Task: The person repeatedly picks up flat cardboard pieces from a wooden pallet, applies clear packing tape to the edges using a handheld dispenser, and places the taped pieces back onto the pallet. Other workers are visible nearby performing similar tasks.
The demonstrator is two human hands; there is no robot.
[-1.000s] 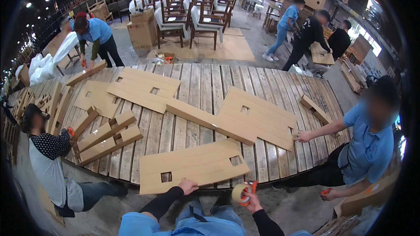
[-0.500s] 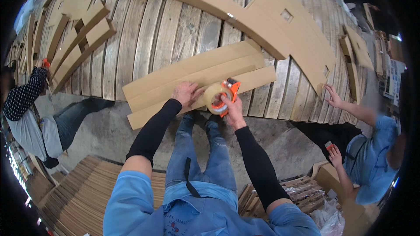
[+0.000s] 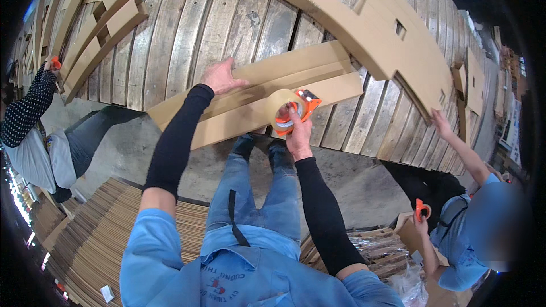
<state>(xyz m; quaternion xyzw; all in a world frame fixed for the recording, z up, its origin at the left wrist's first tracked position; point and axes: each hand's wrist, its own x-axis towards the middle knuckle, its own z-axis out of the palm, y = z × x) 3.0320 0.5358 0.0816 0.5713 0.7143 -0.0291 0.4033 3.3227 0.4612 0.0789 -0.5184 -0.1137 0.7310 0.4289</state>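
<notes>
A long folded cardboard piece (image 3: pixel 296 62) lies at the near edge of the slatted wooden table (image 3: pixel 190 42), its long panels partly raised along the creases. At its far edge my left hand (image 3: pixel 223 77) rests with thumb and fingers apart, touching the far panel. My right hand (image 3: pixel 300 136) is closed around an orange tape dispenser (image 3: pixel 309 100) with a large roll of clear tan tape (image 3: pixel 274 106). The dispenser is above the near panel; I cannot tell whether the tape touches the cardboard.
A long cardboard strip (image 3: pixel 318 5) curves across behind, beside a large cardboard sheet with cut-outs (image 3: pixel 412 51). Folded cardboard pieces (image 3: pixel 108 34) stand at left. Co-workers stand on both sides; the right one holds an orange tool (image 3: pixel 421 210). Stacked cardboard (image 3: pixel 114 233) lies behind me.
My left hand has moved from the middle of the cardboard to its far edge, its fingers spreading. The far panel now looks more raised. My right hand still holds the tape dispenser, slightly turned.
</notes>
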